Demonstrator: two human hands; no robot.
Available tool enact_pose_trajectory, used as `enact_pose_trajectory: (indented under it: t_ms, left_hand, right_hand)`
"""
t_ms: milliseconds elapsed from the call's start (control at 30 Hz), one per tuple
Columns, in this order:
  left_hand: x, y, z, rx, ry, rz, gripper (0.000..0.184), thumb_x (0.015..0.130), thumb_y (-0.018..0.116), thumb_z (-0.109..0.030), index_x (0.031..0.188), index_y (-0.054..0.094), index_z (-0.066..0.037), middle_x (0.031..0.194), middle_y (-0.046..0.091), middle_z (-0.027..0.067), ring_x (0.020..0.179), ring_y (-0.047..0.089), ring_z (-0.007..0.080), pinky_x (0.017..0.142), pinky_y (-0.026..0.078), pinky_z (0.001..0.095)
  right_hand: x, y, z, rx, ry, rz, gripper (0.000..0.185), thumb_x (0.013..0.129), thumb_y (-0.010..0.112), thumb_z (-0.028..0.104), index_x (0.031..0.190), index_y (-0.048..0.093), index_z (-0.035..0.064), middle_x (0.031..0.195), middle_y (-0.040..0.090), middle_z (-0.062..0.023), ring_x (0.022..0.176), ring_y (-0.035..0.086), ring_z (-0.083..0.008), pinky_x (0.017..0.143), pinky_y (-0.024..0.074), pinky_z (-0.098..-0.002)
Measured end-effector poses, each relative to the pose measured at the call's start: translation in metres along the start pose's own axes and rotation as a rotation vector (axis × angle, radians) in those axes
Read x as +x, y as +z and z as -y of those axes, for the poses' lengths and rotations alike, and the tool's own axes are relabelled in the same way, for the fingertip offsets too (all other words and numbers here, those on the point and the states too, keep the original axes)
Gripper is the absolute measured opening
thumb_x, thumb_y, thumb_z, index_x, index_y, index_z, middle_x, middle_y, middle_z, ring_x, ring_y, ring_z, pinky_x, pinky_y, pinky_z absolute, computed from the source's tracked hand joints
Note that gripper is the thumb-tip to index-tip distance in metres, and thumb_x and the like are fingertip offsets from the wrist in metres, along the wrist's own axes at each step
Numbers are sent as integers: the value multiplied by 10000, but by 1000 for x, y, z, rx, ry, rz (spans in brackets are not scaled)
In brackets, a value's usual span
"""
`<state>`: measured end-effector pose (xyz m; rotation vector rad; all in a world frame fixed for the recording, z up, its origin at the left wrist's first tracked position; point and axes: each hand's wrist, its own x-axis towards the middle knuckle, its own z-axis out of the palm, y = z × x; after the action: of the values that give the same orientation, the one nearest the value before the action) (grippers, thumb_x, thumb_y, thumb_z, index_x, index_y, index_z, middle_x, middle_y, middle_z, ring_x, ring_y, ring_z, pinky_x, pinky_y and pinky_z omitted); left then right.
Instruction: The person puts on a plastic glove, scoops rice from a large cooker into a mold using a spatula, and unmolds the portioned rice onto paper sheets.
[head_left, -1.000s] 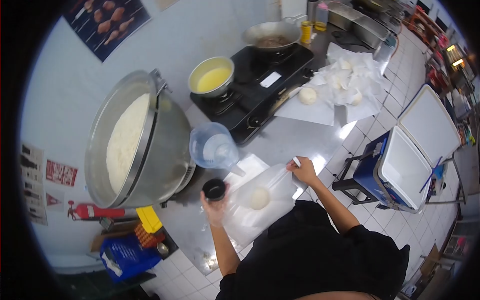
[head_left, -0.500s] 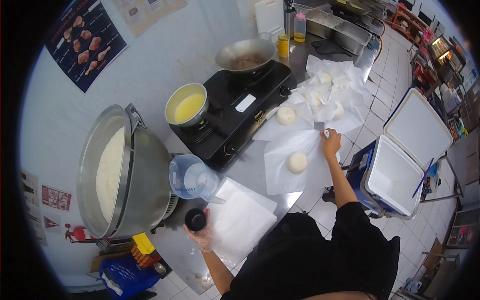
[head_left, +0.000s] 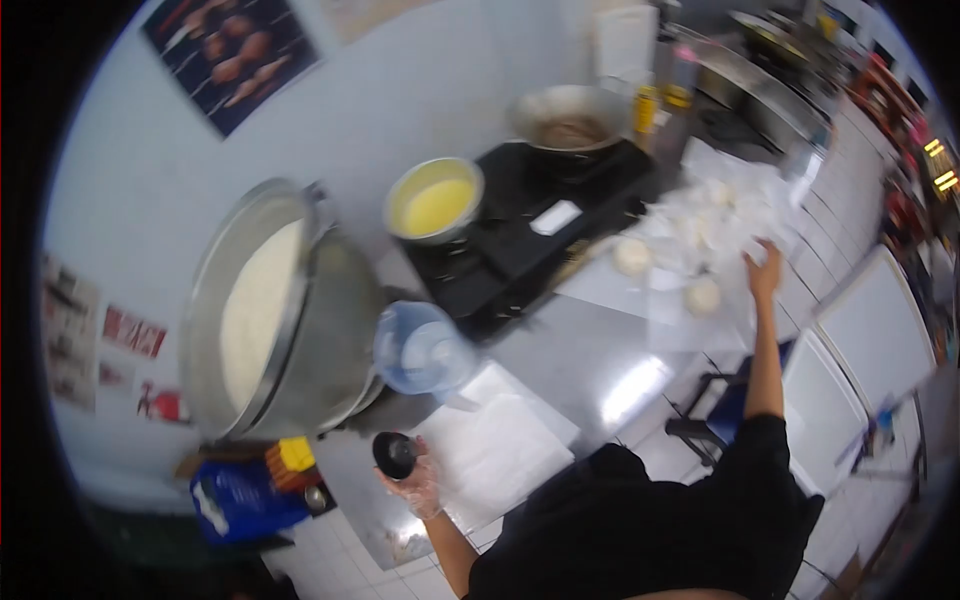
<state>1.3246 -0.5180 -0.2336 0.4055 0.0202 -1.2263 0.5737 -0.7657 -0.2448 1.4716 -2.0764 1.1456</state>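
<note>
My left hand [head_left: 415, 487], in a clear plastic glove, is wrapped round a small black cup [head_left: 395, 455] at the lower left. Beside it lies a stack of white paper sheets [head_left: 505, 440] on the steel table [head_left: 545, 350]. My right hand [head_left: 765, 268] is at the far right of the table, fingers apart, over the edge of a sheet. On that sheet rests a pale dough ball [head_left: 702, 296]; another dough ball [head_left: 631, 257] sits just left of it. More dough balls on crumpled paper [head_left: 740, 185] lie behind.
A large steel bowl [head_left: 340, 330] of white dough or flour stands left, beside a clear jug [head_left: 422, 348]. Behind are a black stove [head_left: 520, 245], a pot of yellow liquid [head_left: 437, 203] and a wok [head_left: 570, 118]. An open cooler [head_left: 820, 400] stands right.
The sheet with its dough ball has gone from the stack to the far right, beside the others. My right hand has moved right and opened. My left hand still holds the black cup.
</note>
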Motion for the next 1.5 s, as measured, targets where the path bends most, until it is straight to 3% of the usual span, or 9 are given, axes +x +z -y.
enact_pose_trajectory:
  t_ms: [167,400,533,667,733,967,1100,1367,1500]
  left_hand:
    - [-43,37,-34,26,425,11,666,838,653,-551,1327,507,-123,1352,515,88,1093,538,273,985,454,430]
    - [-56,190,-165,425,900,40,676,907,595,-478,1387,404,-42,1355,500,127,1263,482,274,1047,430,465]
    - [1,292,-230,1246,1108,11,527,866,704,-328,1253,544,-8,1175,610,120,1079,606,259,948,488,365]
    - [108,355,-235,2020,1144,133,530,720,824,-357,1043,644,23,953,660,136,902,647,238,805,525,350]
    - [164,357,-236,2336,830,241,578,668,838,-409,982,641,35,927,651,175,837,644,276,771,522,349]
    - [261,340,-197,2592,680,298,590,659,801,-489,861,644,43,826,644,204,789,636,326,723,520,389]
    - [264,357,-184,2885,362,189,589,664,776,-511,807,652,46,744,645,198,698,640,327,658,528,393]
    - [257,372,-169,3008,196,165,536,763,676,-507,837,663,24,776,660,192,713,651,331,682,535,403]
    - [265,354,-168,3028,338,160,498,882,583,-447,1020,624,30,953,658,216,895,643,329,818,515,396]
  right_hand:
    - [-31,5,14,1,149,-81,461,823,725,149,1255,568,106,1186,584,-116,1047,582,-273,868,484,-392]
    - [-36,-7,178,134,129,12,359,921,582,146,1274,544,95,1125,590,-137,1046,577,-280,896,460,-406]
    - [-23,1,256,279,111,62,333,931,573,136,1255,541,67,1204,591,-98,1034,565,-261,939,436,-410]
    - [-15,2,305,335,56,94,329,940,568,136,1261,544,66,1187,589,-88,1019,556,-238,945,420,-396]
    - [-14,-1,318,333,29,90,325,944,565,139,1260,547,65,1183,589,-88,1020,555,-235,947,414,-389]
    - [-7,6,307,256,2,58,309,963,544,138,1263,557,63,1194,589,-103,1058,557,-246,960,412,-376]
    - [-3,3,302,166,-5,74,312,970,542,158,1270,558,73,1198,588,-103,1069,553,-245,959,411,-382]
    - [-2,23,303,160,3,124,303,973,549,181,1256,577,79,1189,594,-109,1071,553,-244,959,409,-380]
    - [1,23,295,115,-64,92,301,973,548,180,1257,577,86,1194,595,-104,1073,554,-243,960,407,-376]
